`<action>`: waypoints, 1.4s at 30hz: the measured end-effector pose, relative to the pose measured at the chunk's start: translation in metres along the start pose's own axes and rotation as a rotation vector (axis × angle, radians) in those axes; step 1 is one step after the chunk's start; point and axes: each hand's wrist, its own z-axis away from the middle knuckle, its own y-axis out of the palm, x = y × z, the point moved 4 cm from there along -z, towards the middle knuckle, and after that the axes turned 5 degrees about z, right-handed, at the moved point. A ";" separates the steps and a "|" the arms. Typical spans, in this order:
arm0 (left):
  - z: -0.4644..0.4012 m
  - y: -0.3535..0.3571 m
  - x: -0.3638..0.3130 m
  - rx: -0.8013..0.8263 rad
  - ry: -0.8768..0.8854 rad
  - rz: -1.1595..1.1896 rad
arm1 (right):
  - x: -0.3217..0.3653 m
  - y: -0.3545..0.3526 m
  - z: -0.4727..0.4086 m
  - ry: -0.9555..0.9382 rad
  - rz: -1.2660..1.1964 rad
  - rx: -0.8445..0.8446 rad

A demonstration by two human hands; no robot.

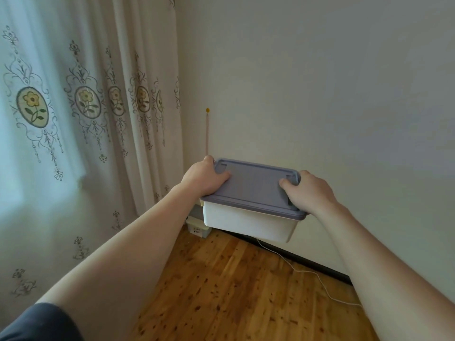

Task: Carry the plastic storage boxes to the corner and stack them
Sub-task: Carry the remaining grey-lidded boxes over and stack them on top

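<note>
From the head camera, the storage box (248,220), white with a grey-blue lid (253,188), is held up in the air in front of the person, well above the wooden floor (221,291) and close to the wall (320,94), just to the right of the room's corner. The left hand (204,177) grasps the left end of the box, thumb on the lid and fingers curled over the far edge. The right hand (307,190) grasps the right end the same way, thumb on top and fingers wrapped round the rim.

The step in hand looks like lowering the box onto the stack in the corner. To do it well, the person should keep both grips firm at the ends and hold the box level. It should line up squarely over whatever sits below before the weight comes down. Letting go one hand at a time would likely tip it.

Low in the corner, partly hidden behind the held box, sits a small box (197,226) with something grey above it. What exactly is stacked there I cannot tell. The flowered curtain (86,102) hangs just left of the corner and could catch the box's left end. A thin stick with a yellow tip (207,131) stands against the wall right behind the left hand. A white cable (307,273) trails along the floor by the dark skirting board (320,267), a likely snag for feet.
</note>
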 end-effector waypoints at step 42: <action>-0.433 0.077 0.180 -0.003 -0.103 -0.026 | 0.133 0.234 -0.426 -0.092 -0.058 0.108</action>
